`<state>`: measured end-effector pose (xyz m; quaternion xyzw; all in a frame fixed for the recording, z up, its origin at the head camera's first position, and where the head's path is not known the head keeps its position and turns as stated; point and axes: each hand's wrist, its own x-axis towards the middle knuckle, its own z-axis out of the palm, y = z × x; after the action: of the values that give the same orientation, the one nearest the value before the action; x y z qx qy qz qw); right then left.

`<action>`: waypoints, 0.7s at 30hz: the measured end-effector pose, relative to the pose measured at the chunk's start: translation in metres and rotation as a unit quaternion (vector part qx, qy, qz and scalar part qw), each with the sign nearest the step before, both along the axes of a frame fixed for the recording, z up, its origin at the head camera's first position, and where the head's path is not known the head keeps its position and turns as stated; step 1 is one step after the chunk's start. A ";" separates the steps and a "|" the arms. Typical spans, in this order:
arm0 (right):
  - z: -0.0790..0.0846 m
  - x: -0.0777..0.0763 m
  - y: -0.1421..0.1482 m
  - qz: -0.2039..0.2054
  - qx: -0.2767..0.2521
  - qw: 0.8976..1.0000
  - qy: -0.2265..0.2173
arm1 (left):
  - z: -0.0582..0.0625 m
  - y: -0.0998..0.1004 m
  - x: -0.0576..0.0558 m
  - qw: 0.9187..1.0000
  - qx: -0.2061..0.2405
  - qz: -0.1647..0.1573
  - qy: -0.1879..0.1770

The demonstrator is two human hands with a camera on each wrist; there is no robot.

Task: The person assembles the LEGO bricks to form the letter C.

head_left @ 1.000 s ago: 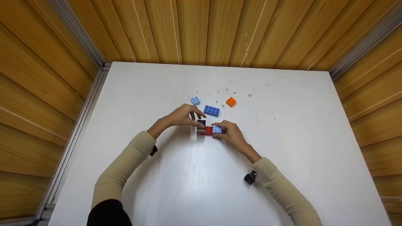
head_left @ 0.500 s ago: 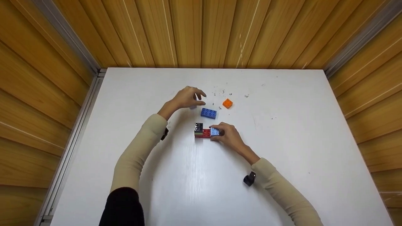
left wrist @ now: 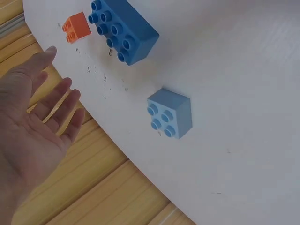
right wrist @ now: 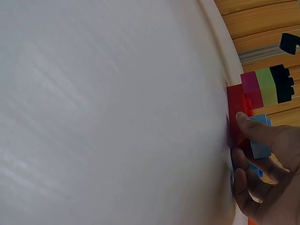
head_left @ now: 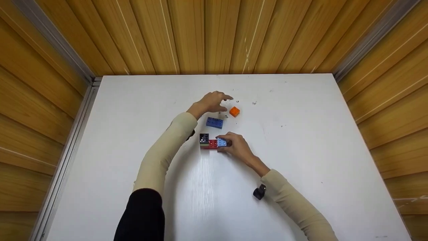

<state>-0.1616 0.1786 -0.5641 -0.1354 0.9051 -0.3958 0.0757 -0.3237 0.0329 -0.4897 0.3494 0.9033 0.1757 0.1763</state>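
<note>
My left hand [head_left: 214, 102] reaches over the back of the table with fingers spread, thumb close to the orange building brick [head_left: 234, 111]. Nothing is in its grasp in the left wrist view. My right hand [head_left: 238, 146] pinches the right end of a built piece standing on the table. That piece has a long red base brick [right wrist: 237, 101] and a light blue brick [head_left: 221, 142] on the right end. A stack of magenta [right wrist: 251, 84], yellow-green [right wrist: 266, 86] and black [head_left: 204, 137] bricks rises from the other end.
A dark blue eight-stud brick [head_left: 214, 122] lies behind the built piece. Another light blue brick [left wrist: 169, 114] shows on the table in the left wrist view; my left arm hides it from the head camera. Dark specks mark the white tabletop [head_left: 294, 140]. Wooden panels [head_left: 207, 36] enclose it.
My left hand has left the black brick, passed over the loose light blue brick and moved away and rightward towards the orange brick. The right hand keeps its hold; the head view has shifted slightly.
</note>
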 end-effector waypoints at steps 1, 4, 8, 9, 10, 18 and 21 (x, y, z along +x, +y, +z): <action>0.000 0.000 0.000 -0.001 -0.002 1.000 -0.001 | 0.000 0.003 0.001 1.000 -0.007 -0.004 -0.003; 0.000 0.001 0.000 -0.003 -0.007 1.000 -0.005 | -0.002 0.011 0.003 1.000 -0.019 -0.019 -0.010; 0.001 0.000 -0.001 -0.001 -0.013 1.000 -0.007 | -0.005 0.018 0.003 0.998 -0.040 -0.032 -0.028; 0.002 0.000 -0.001 0.000 -0.013 1.000 -0.005 | -0.005 0.019 0.003 0.998 -0.049 -0.032 -0.029; 0.002 0.000 -0.001 0.000 -0.013 1.000 -0.003 | -0.007 0.020 0.003 0.997 -0.057 -0.030 -0.030; 0.002 0.001 0.001 0.005 -0.009 1.000 -0.001 | -0.016 0.016 0.006 0.998 -0.058 0.014 -0.036; 0.002 0.000 0.001 0.008 -0.008 1.000 0.003 | -0.018 0.012 0.002 0.998 -0.044 0.023 -0.030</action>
<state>-0.1618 0.1792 -0.5625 -0.1440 0.9010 -0.4022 0.0753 -0.3212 0.0451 -0.5081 0.3151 0.9123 0.1499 0.2145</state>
